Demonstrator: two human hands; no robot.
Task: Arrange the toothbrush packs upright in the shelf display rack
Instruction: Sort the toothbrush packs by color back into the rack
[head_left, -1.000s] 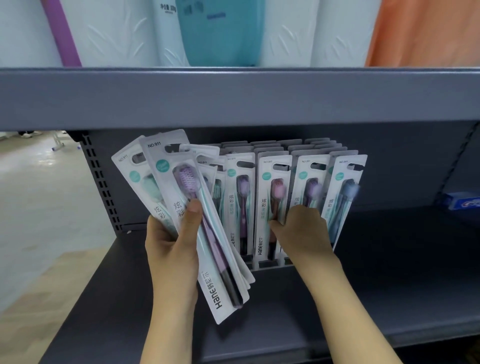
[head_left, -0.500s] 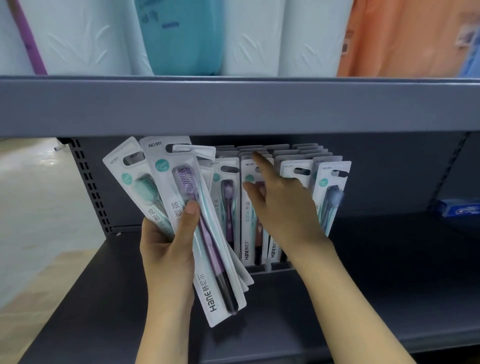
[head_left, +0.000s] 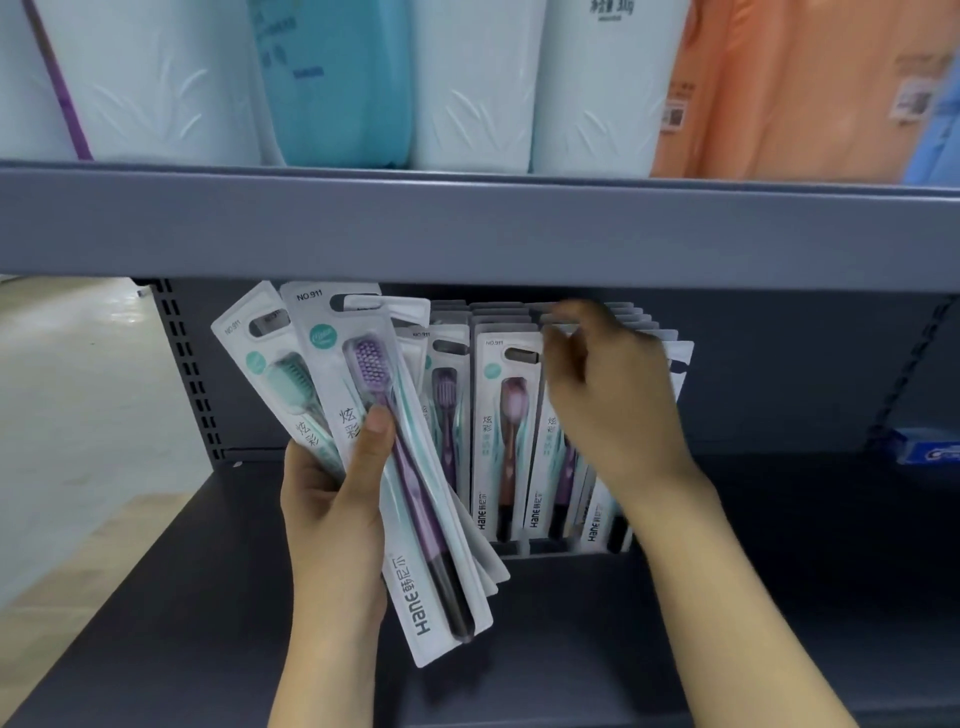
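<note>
Holding a fanned bunch of toothbrush packs (head_left: 363, 447) in the left hand (head_left: 332, 499), thumb pressed on the purple one up front. Next over, the rack (head_left: 550, 546) on the lower shelf (head_left: 779, 571) has packs standing upright. Right hand (head_left: 608, 395) reaches their tops, fingers curled; too blurry to tell its grip.

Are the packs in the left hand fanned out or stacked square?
Fanned out: the packs spread apart at their tops, gripped low by the left hand.
</note>
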